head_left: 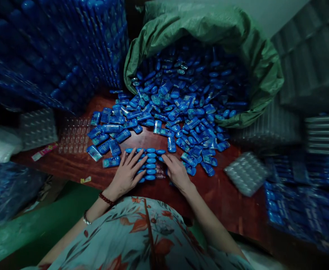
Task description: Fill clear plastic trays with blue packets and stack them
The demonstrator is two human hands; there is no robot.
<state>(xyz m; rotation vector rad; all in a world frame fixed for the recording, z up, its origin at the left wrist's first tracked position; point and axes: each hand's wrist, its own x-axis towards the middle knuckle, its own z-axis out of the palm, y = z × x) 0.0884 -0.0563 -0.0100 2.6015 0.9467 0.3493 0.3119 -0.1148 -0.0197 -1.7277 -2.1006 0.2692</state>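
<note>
Before me on the table lies a clear moulded tray (160, 171), partly filled with small blue rounded plastic cases (151, 166) standing on edge in columns. My left hand (127, 170) lies over the tray's left columns, fingers spread and flat on the cases. At the right side, my right hand (177, 171) has its fingers curled together, fingertips by the upper right cases; a blue case shows at them, partly hidden. Some bare cells show between the filled columns and my right hand. Loose blue cases (191, 159) with printed labels lie just beyond and to the right.
A green woven sack (268, 75) spills a large heap of blue cases onto the wooden table (217, 198). Clear trays lie left (74, 137) and right (246, 173). Filled trays are stacked high at the left (68, 48); more stacks stand at the right (302, 202).
</note>
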